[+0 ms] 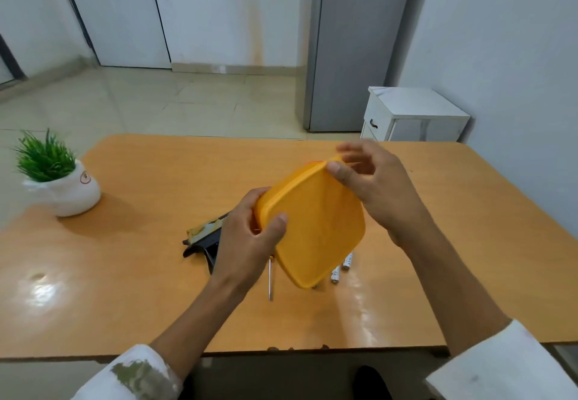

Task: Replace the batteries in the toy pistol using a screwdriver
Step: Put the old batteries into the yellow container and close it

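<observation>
1. Barely started, judging by the layout.
2. Holding an orange lidded box tilted up over the table, clear of the surface.
3. Gripping its near-left corner with the left hand, thumb pressed on the lid and the other fingers curled round the underside.
4. Pinching the far corner of the lid with the right hand, thumb clamped on the rim, remaining fingers spread loose above. Looks like peeling the lid off, but can't tell how far unsealed.
5. Can spot the toy pistol lying on the table just behind the left hand, partly hidden by it. Can't tell from here whether the battery cover is open.
6. Can also see the screwdriver flat on the table under the left wrist, untouched, only the shaft showing.
7. Also spotted a couple of white batteries lying loose below the box's lower edge. No idea whether fresh or dead.
8. Probably everything left to do: unscrew the cover, swap the cells, screw shut again.
9. Ignoring the potted plant way off to the left.
</observation>
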